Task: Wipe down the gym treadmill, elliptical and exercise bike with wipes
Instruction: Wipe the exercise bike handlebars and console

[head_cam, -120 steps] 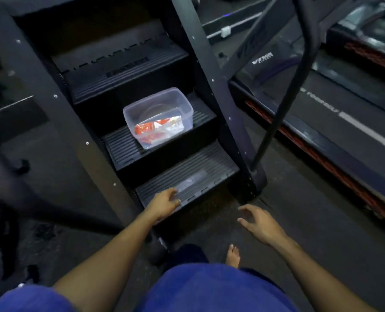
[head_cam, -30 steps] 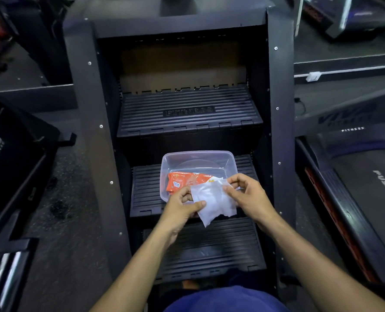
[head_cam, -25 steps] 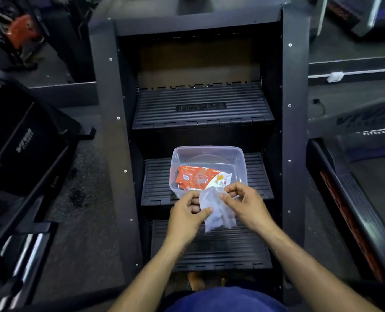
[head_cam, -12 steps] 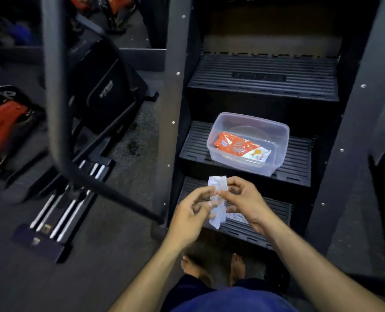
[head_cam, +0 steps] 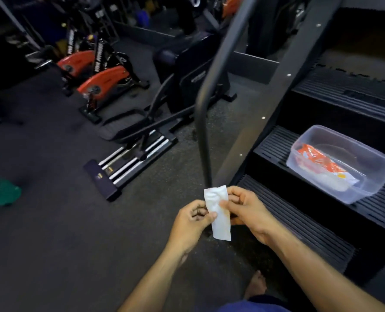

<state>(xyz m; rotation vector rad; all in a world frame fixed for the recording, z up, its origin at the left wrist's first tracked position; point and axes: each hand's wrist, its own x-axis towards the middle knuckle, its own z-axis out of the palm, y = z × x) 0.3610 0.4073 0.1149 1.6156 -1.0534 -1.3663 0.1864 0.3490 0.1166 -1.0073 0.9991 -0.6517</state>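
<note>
A white wipe (head_cam: 217, 211), folded into a narrow strip, hangs between both hands in front of me. My left hand (head_cam: 190, 224) pinches its left edge and my right hand (head_cam: 246, 212) pinches its right edge. On the middle step of the black stair climber (head_cam: 322, 212) at the right stands a clear plastic tub (head_cam: 342, 164) holding an orange wipes pack (head_cam: 322, 164). A black elliptical (head_cam: 164, 109) stands ahead on the floor. Beyond it at the upper left is an orange exercise bike (head_cam: 103, 83).
The stair climber's black handrail post (head_cam: 203, 122) rises just beyond my hands. A second orange bike (head_cam: 74, 61) stands behind the first. Something green (head_cam: 0, 192) lies at the left edge on the dark rubber floor. My bare foot (head_cam: 255, 287) shows below.
My view has swung left, away from the stair climber steps, bringing the elliptical and bikes into sight. The wipe stays held in both hands, now folded narrower.
</note>
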